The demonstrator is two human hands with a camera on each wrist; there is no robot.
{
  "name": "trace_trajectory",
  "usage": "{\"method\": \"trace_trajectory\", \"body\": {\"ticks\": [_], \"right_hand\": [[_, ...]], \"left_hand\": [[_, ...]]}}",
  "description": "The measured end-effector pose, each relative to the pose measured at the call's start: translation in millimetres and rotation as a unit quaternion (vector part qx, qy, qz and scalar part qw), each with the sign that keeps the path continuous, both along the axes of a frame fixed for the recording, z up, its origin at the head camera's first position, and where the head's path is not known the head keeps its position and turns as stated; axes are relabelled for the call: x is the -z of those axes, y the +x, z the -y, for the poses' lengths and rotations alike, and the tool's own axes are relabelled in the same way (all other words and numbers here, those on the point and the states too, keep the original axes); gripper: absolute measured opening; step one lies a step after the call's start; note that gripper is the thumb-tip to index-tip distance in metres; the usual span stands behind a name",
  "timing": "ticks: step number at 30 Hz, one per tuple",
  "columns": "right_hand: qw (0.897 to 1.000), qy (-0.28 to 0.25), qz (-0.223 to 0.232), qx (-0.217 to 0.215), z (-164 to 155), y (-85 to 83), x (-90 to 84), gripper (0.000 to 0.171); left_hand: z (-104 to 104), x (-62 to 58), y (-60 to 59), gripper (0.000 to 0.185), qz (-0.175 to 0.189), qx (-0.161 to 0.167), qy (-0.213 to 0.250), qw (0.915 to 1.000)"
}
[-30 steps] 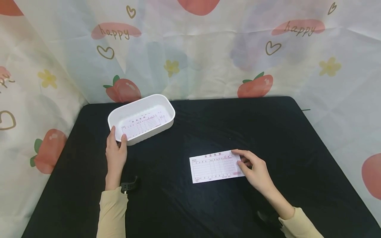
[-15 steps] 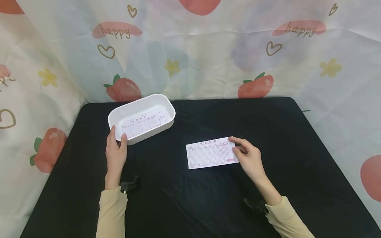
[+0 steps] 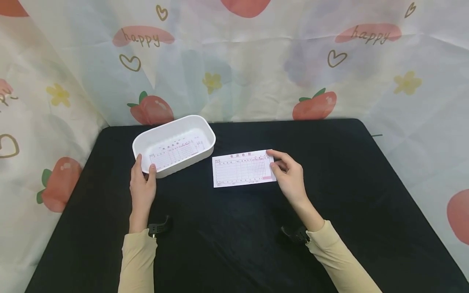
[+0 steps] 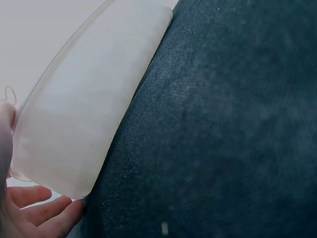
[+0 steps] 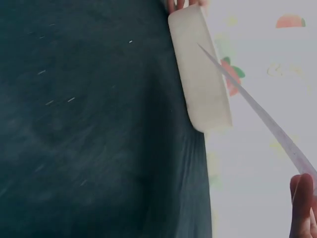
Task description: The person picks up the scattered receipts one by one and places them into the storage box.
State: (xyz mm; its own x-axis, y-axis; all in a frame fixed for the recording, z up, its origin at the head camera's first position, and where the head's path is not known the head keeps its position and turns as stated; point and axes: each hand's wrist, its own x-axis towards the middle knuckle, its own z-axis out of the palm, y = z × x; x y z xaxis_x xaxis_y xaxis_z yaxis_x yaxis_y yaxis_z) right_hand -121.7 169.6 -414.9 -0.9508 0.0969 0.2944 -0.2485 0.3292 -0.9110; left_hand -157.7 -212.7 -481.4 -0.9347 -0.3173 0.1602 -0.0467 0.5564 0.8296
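Note:
My right hand [image 3: 290,177] pinches a printed receipt slip [image 3: 239,169] by its right edge, between thumb and fingers. The slip is white with red lettering and a ruled grid. In the right wrist view the slip [image 5: 270,124] shows almost edge-on, clear of the table. My left hand [image 3: 143,189] grips the near left corner of a white plastic tray [image 3: 187,160], thumb at the near side and fingers around the end. Inside the tray lies another printed receipt slip [image 3: 177,152]. In the left wrist view several fingertips [image 4: 69,216] reach against the tray's end.
A black cloth [image 3: 234,244] covers the table. Behind it hangs a pale curtain [image 3: 249,81] with fruit, hearts and lettering, close to the tray's far side. Dark straps [image 3: 160,228] sit on both wrists.
My right hand has carried the receipt slip left and farther back, up close to the tray's right side. The left hand and the tray have stayed in place.

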Motion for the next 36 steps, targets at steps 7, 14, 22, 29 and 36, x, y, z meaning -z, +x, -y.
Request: {"method": "trace_trajectory", "body": {"ticks": [7, 14, 22, 29, 36], "right_hand": [[0.999, -0.033, 0.008, -0.021, 21.9, -23.4, -13.4, 0.032], [0.998, -0.061, 0.009, -0.029, 46.9, -50.3, -24.6, 0.032], [0.999, -0.038, 0.009, -0.024, 77.4, -83.4, -26.9, 0.032], [1.000, 0.002, 0.022, -0.013, 104.5, -113.8, -28.4, 0.032], [0.998, 0.028, 0.044, -0.018, 129.0, -134.7, -28.8, 0.033]], "left_hand": [[-0.3, -0.1, -0.4, 0.061, 0.003, -0.001, -0.001, 1.0000], [-0.2, -0.2, -0.3, 0.061, -0.002, 0.000, -0.002, 1.0000], [-0.1, 0.8, -0.4, 0.061, -0.002, -0.002, -0.001, 1.0000], [1.0, 1.2, -0.5, 0.061, 0.002, -0.002, -0.002, 1.0000], [0.4, -0.1, -1.1, 0.061, 0.011, -0.004, -0.002, 0.9999]]}}
